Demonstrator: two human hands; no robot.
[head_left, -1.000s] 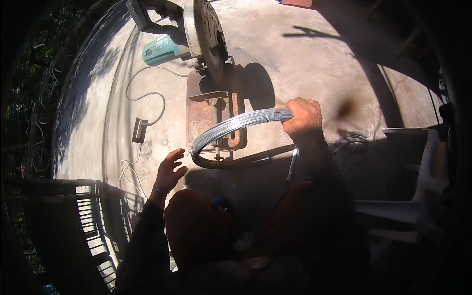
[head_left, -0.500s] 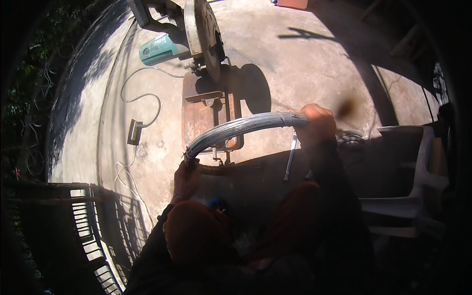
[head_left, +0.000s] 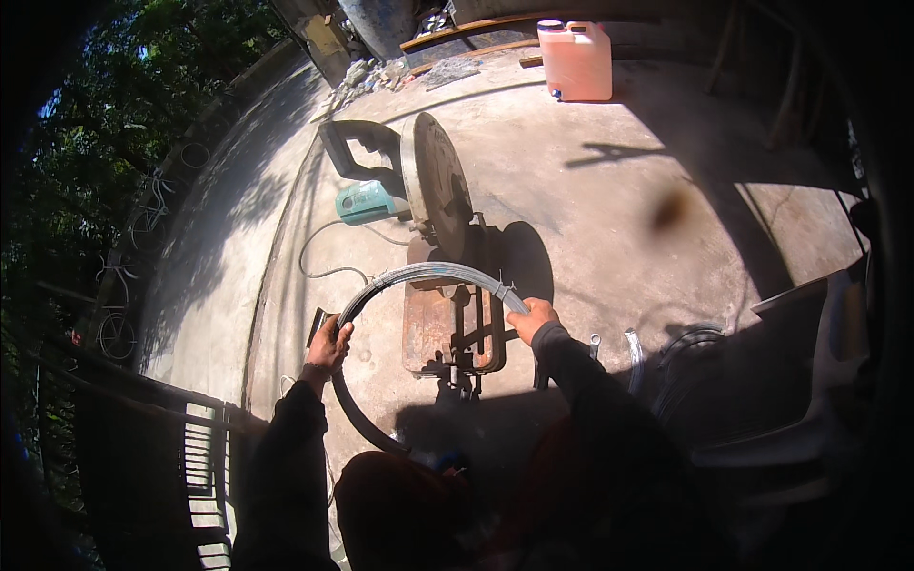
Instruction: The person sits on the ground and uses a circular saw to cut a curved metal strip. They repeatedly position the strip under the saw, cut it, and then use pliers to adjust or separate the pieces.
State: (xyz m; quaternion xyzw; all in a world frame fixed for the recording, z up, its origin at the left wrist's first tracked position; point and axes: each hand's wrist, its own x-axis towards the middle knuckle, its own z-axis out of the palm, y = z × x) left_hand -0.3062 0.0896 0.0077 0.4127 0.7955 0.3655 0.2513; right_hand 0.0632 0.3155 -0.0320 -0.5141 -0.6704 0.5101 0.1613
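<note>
1. since a moment ago: view tilted up, orange jug [head_left: 575, 59] now in sight; wire coil [head_left: 428, 276] held flatter, over the chop saw [head_left: 443, 247].
2. left hand [head_left: 328, 345] closed around the coil's left side.
3. right hand [head_left: 533, 317] closed on its right side.

The person wears a dark long-sleeved top whose sleeves reach down to both wrists, leaving the left hand [head_left: 328, 346] and the right hand [head_left: 533, 317] bare, and dark reddish-brown trousers cover the knees below.
</note>
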